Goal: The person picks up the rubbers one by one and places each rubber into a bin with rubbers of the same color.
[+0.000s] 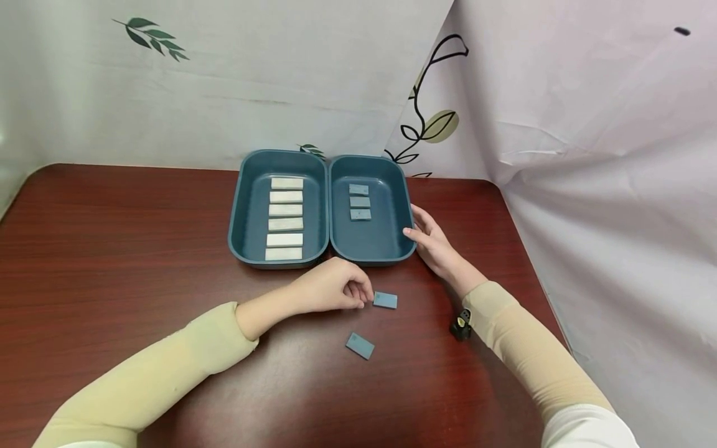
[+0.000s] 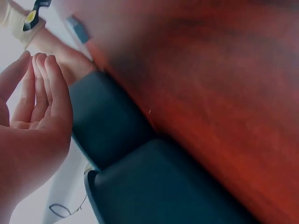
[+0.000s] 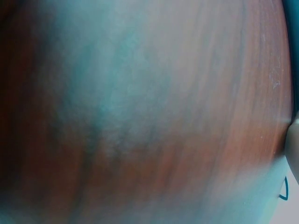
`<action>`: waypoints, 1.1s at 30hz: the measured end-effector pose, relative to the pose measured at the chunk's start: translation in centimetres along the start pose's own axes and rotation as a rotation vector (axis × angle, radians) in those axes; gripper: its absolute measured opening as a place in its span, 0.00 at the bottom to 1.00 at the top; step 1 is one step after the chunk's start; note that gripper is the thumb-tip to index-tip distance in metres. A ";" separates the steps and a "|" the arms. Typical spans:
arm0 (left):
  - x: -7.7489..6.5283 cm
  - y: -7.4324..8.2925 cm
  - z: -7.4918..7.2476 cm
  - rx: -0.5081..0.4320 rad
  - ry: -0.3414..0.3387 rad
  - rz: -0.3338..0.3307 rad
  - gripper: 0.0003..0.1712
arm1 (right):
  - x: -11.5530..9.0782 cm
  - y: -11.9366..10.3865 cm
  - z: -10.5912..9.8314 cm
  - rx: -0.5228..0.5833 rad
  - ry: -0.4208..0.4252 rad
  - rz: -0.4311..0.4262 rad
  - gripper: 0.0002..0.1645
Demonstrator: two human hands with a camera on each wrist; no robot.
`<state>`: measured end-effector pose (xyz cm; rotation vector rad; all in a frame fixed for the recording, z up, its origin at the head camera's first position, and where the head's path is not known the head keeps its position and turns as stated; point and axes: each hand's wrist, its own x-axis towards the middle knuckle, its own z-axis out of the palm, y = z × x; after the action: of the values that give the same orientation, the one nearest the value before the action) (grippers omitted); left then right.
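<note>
My left hand (image 1: 335, 285) hovers in front of the trays, fingers loosely bent and holding nothing; the left wrist view shows a gap between thumb and fingers (image 2: 46, 98). Its fingertips are right beside a small blue-grey tile (image 1: 385, 300) on the table. Another blue-grey tile (image 1: 360, 346) lies nearer, turned at an angle. My right hand (image 1: 434, 244) grips the right side of the right blue tray (image 1: 386, 249), thumb over the rim and fingers along the outer wall. Inside that tray, three blue-grey tiles (image 1: 360, 202) form a short column.
Touching it on the left is a matching blue tray (image 1: 241, 211) with several white tiles (image 1: 285, 210) in a column. Both stand at the back of the dark red wooden table (image 1: 123, 249), close to a white patterned curtain (image 1: 252, 81). A black device (image 1: 461, 325) is on the right wrist.
</note>
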<state>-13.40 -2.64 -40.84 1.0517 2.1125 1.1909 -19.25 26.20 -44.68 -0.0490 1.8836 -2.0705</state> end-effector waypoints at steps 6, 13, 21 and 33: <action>0.1 -0.3 1.0 -0.006 -0.046 -0.011 0.06 | 0.0 -0.1 0.0 0.001 0.001 -0.001 0.41; 0.0 -0.3 1.5 0.040 -0.079 0.013 0.05 | 0.0 -0.1 0.1 0.008 0.007 0.002 0.42; 0.1 0.0 2.2 0.132 -0.136 0.001 0.06 | 0.3 0.1 0.0 0.001 0.007 -0.011 0.42; -0.1 -0.4 3.2 0.175 -0.201 0.023 0.07 | 0.0 -0.2 0.2 -0.011 0.006 0.011 0.42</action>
<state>-11.24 -1.29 -42.74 1.2208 2.0789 0.8814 -19.27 26.05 -44.48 -0.0349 1.8946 -2.0555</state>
